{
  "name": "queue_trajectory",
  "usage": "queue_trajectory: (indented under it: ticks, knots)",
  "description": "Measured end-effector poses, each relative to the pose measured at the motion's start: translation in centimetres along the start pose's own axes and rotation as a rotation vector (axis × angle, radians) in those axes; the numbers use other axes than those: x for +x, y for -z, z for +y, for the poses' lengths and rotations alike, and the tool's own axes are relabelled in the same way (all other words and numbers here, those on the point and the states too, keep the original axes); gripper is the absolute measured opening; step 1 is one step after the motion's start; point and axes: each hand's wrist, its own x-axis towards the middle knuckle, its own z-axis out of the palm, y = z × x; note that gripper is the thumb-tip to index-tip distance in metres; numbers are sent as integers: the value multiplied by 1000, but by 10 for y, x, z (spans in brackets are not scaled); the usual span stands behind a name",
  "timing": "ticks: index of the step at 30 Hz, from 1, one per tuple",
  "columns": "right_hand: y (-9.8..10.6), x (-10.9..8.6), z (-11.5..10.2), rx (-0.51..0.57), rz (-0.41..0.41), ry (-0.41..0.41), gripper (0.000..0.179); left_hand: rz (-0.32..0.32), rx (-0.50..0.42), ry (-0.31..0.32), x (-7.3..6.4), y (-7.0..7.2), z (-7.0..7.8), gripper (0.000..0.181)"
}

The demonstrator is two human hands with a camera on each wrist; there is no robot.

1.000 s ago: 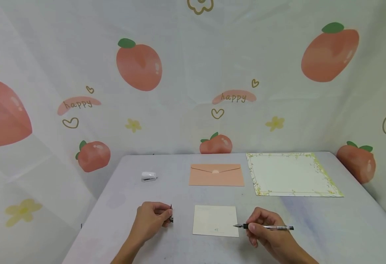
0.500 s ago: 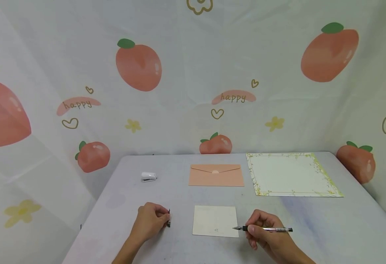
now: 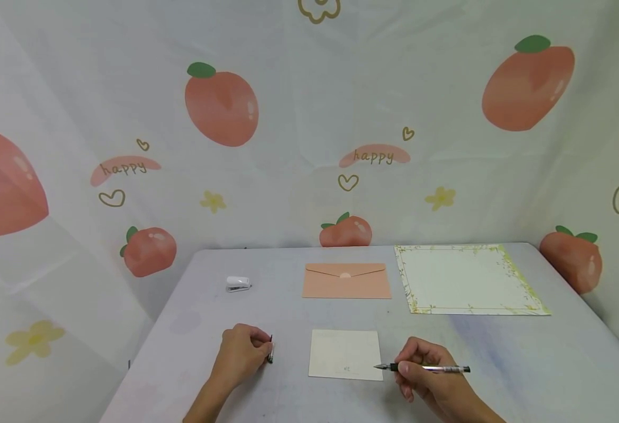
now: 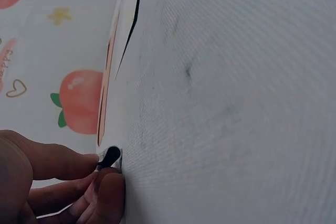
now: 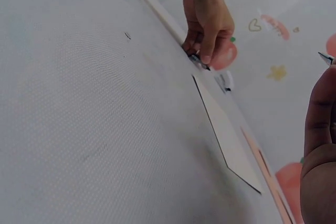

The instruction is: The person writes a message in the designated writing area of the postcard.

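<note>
My left hand [image 3: 239, 354] pinches a small pen cap [image 3: 270, 354] between thumb and fingers, low over the table left of a cream card [image 3: 344, 353]. The left wrist view shows the cap's dark round end [image 4: 111, 155] between the fingertips, right at the tabletop. My right hand [image 3: 430, 376] grips an uncapped gel pen [image 3: 447, 369] with a clear barrel and black end. The pen's metal tip points left and overlaps the card's right edge in the head view. Only the pen tip [image 5: 326, 57] shows in the right wrist view, the rest hidden or out of frame.
Behind the card lies a closed peach envelope [image 3: 347, 286]. A white mini stapler [image 3: 238, 284] sits at the back left. A sheet with a floral border [image 3: 457, 281] lies at the back right. A fruit-patterned curtain [image 3: 288, 117] hangs behind the table [image 3: 288, 393].
My left hand has drawn the cap slightly left and down, close to the table. The right hand with the pen has stayed almost still, sinking a little.
</note>
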Motion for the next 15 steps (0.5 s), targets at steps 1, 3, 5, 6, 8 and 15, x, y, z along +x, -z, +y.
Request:
queue_trajectory:
  ticks: [1, 3, 5, 6, 8, 15]
  knots:
    - [0, 0, 0, -1, 1, -3, 37, 6, 8, 1, 0, 0, 0, 3]
    - [1, -1, -1, -1, 2, -8, 37, 18, 34, -3, 0, -1, 0, 5]
    - [2, -2, -1, 0, 5, -18, 37, 33, 65, -7, -1, -3, 0, 5]
    - [2, -2, -2, -2, 13, -28, 37, 45, 78, -10, -1, -3, 0, 5]
    - [2, -3, -3, -9, 30, -47, 36, 70, 88, -30, -2, -3, 2, 5]
    - [6, -5, -7, -57, 53, -43, 35, 79, -29, -166, -10, 1, 14, 17]
